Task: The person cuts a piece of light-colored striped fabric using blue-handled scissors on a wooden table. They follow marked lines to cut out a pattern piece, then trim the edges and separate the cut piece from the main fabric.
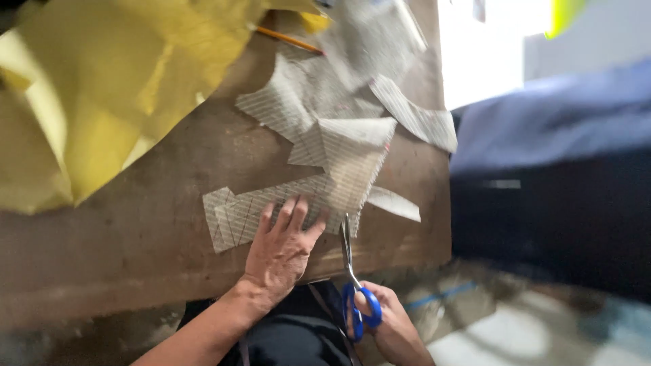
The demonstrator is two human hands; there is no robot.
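Note:
My left hand (281, 249) lies flat, fingers spread, on a pale striped fabric piece (271, 207) near the front edge of a brown wooden table (135, 230). Just right of it, my right hand (383, 318) grips blue-handled scissors (352, 281) whose blades point up into the fabric's lower edge. More striped fabric pieces (325, 102) lie overlapping farther back on the table.
A large yellow sheet (102, 88) covers the table's back left. An orange pencil (288, 39) lies near the yellow sheet's edge. A loose fabric scrap (395, 203) rests by the table's right edge. Beyond that edge is a dark blue blurred mass (556, 169).

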